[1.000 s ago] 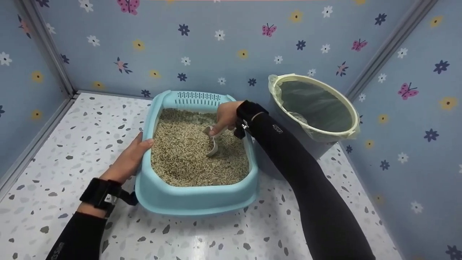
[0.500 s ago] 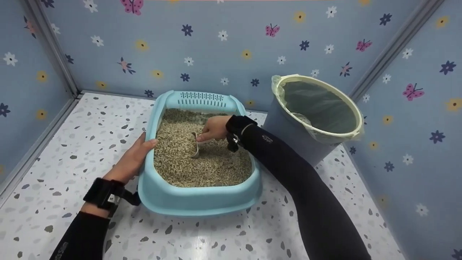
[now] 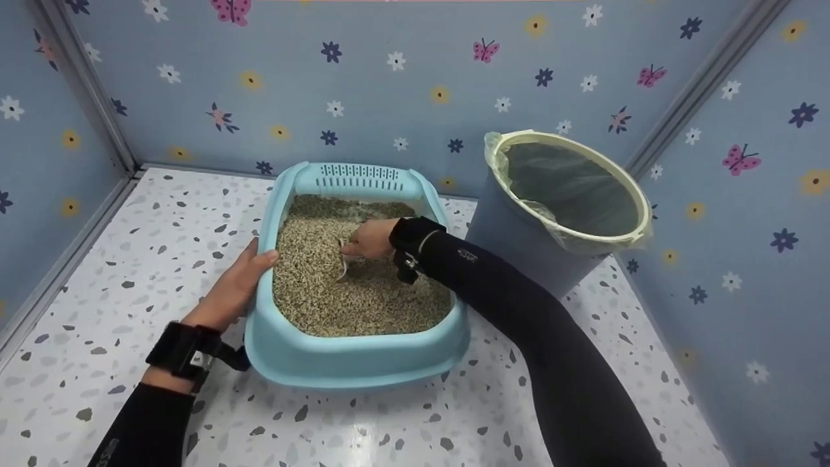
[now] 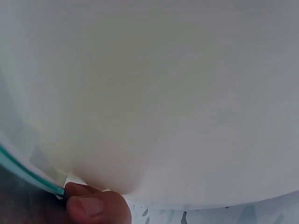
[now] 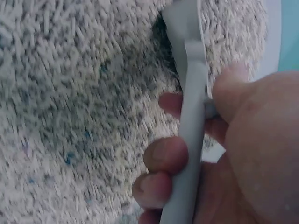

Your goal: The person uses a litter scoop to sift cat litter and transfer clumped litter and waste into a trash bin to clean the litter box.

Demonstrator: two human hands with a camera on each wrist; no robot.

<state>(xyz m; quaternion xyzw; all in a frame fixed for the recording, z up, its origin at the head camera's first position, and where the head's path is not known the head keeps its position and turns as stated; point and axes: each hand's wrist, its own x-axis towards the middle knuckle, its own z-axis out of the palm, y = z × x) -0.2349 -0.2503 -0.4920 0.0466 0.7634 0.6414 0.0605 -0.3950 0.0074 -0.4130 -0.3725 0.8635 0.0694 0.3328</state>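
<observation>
A light blue litter box (image 3: 356, 360) stands on the speckled surface, filled with tan pellet litter (image 3: 311, 292). My left hand (image 3: 233, 282) grips its left rim, thumb on top; in the left wrist view, fingertips (image 4: 100, 207) curl at the edge, beside the box's pale underside (image 4: 177, 107). My right hand (image 3: 373, 240) holds a litter scoop (image 3: 342, 267) inside the box. In the right wrist view, fingers wrap the grey scoop handle (image 5: 191, 121), with the thumb along one side. The scoop's head (image 5: 182, 21) rests in the litter, its front end out of frame.
Close to the box's right side stands a tall grey-blue bin (image 3: 532, 240) with a cream rim and a clear liner bag (image 3: 570, 194). Flower-patterned panels (image 3: 389, 97) enclose the back and both sides. The white speckled surface (image 3: 337, 428) extends in front of the box.
My right hand and the scoop have moved leftward and slightly toward me through the litter. The left hand keeps its hold on the rim. The view has shifted slightly.
</observation>
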